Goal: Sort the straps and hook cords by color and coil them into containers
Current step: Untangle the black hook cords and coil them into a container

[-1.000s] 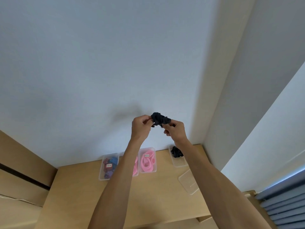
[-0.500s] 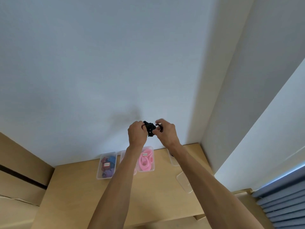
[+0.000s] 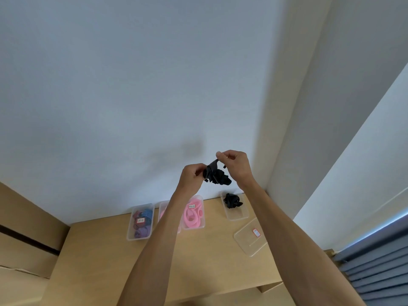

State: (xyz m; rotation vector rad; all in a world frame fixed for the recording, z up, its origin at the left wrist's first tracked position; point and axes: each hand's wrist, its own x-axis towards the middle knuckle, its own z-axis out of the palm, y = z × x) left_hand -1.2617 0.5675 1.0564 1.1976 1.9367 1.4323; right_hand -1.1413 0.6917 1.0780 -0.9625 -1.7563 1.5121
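I hold a bunched black strap [image 3: 217, 176] up in front of the wall, above the wooden desk [image 3: 198, 261]. My left hand [image 3: 191, 178] grips its left end with curled fingers. My right hand [image 3: 234, 165] pinches a flat end of the strap that sticks up at the top. Below, an open clear container [image 3: 236, 214] holds another black bundle [image 3: 232, 200]. Two clear containers with pink cords [image 3: 193, 214] stand left of it, one partly hidden by my left arm. A container of red, blue and purple straps [image 3: 141, 220] is further left.
A clear lid [image 3: 250, 236] with a small red label lies on the desk to the right of the containers. The wall corner stands behind the black container. Grey slats fill the lower right. A wooden panel runs along the left.
The hands rose slightly and spread apart. My right hand has drawn a flat end of the black strap up out of the bundle, which now hangs lower between the hands.
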